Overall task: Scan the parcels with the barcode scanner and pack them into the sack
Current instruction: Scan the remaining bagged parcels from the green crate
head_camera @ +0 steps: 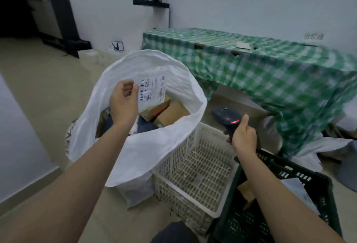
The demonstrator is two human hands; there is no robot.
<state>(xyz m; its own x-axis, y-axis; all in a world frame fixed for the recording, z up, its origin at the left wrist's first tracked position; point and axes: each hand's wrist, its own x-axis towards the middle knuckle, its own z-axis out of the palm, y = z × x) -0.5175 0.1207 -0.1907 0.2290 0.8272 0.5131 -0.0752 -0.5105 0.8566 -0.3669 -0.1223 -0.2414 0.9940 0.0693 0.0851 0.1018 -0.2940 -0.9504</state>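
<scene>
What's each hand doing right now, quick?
Left hand: pinches a clear labelled parcel over the open white sack.
Right hand: grips the barcode scanner.

The sack [143, 146] is plain white. The parcel [152, 90] above it is clear plastic with a white label printed in black bars and text. Boxes [168, 111] inside the sack are brown. The scanner [227, 118] is dark grey with a red light. One crate [195, 177] is off-white; the other crate [289, 181] is black. The cloth [270, 76] is green-and-white check. The floor [48, 88] is beige, and the wall [251, 6] is white.
</scene>
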